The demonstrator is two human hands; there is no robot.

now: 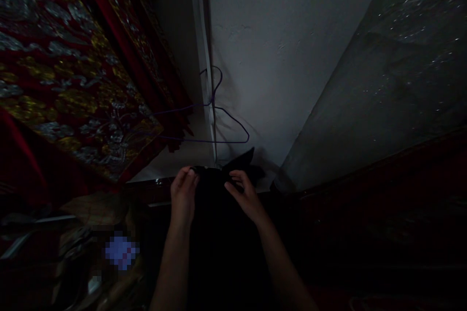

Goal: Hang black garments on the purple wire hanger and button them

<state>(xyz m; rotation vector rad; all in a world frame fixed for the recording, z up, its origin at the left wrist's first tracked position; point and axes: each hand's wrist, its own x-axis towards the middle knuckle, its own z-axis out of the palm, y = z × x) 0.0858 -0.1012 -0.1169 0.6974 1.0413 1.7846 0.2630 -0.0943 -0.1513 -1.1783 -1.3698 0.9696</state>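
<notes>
The room is very dark. Both my hands are raised in front of me and grip the top edge of a black garment (pixel 219 223) that hangs down between my arms. My left hand (pixel 183 193) pinches the edge on the left, fingers closed. My right hand (pixel 243 194) holds the edge on the right, where a corner of the cloth sticks up. Just above the garment a thin purple wire hanger (pixel 233 126) hangs by its hook from a white vertical strip (pixel 204 58) on the wall.
A red cloth with gold and silver embroidery (pixel 73 73) hangs at the left. A grey sparkly fabric (pixel 394 73) covers the right. A white wall (pixel 277 43) lies behind. Dark furniture (pixel 365 223) and cluttered items (pixel 73 243) sit low at both sides.
</notes>
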